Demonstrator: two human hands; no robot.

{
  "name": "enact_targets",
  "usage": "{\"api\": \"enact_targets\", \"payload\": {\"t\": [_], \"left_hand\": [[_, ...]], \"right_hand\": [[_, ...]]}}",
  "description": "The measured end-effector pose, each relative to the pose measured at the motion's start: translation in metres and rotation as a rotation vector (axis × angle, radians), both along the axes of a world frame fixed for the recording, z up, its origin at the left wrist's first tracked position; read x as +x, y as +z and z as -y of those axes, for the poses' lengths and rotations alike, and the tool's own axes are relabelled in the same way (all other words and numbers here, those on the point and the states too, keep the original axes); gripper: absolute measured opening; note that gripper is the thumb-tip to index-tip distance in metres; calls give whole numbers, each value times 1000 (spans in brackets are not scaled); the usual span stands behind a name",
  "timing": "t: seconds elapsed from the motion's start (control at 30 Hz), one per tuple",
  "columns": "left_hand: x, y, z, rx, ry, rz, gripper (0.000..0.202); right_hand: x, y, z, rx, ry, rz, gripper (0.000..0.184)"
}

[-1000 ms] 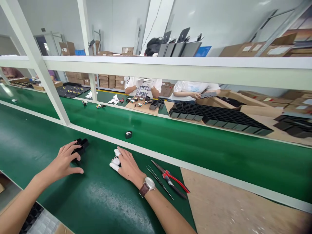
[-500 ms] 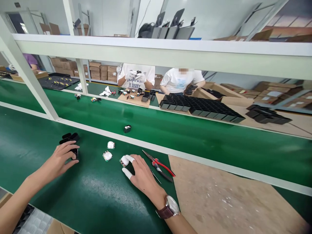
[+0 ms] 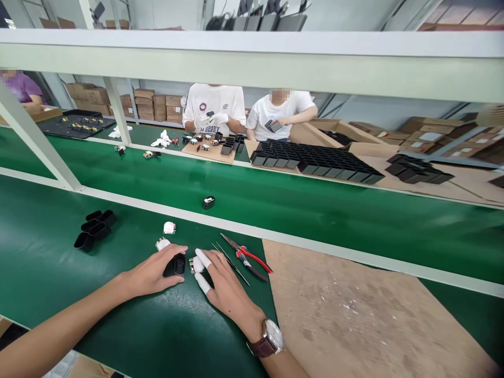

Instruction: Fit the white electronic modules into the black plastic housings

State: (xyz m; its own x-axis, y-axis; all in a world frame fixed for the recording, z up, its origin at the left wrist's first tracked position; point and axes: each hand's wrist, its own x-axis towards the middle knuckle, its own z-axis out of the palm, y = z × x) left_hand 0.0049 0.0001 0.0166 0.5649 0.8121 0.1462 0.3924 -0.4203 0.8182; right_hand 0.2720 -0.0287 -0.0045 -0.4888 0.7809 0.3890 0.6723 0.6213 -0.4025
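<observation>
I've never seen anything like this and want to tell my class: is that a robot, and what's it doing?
No robot! Those are a person's bare hands, seen by a camera on their head, looking forward and down. The left hand holds a small black case. The right hand, with white covers on two fingers, is at a little white-topped part; I can't tell if it's gripped. On the green table lie more black cases, tweezers and red-handled pliers. Across from them, other people work too.
</observation>
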Motion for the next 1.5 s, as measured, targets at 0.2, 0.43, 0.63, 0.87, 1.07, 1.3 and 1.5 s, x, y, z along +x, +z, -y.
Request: {"api": "enact_targets", "payload": {"t": [0.2, 0.43, 0.63, 0.87, 1.07, 1.3, 1.5], "left_hand": [[-4, -15, 6, 22, 27, 4, 88], [-2, -22, 8, 97, 65, -51, 73], [-2, -18, 13, 97, 106, -152, 83], [3, -3, 14, 21, -17, -155, 55], [4, -9, 13, 245, -19, -20, 60], [5, -11, 13, 243, -31, -17, 57], [4, -18, 12, 287, -68, -23, 61]], "right_hand": [[3, -1, -1, -40, 19, -66, 57], [-1, 2, 2, 29, -62, -89, 45], [-2, -1, 1, 105, -101, -111, 41], [-5, 9, 6, 181, -135, -319, 54], [-16, 19, 20, 188, 18, -365, 57], [-19, 18, 23, 260, 24, -262, 56], [-19, 12, 23, 245, 47, -208, 48]]}}
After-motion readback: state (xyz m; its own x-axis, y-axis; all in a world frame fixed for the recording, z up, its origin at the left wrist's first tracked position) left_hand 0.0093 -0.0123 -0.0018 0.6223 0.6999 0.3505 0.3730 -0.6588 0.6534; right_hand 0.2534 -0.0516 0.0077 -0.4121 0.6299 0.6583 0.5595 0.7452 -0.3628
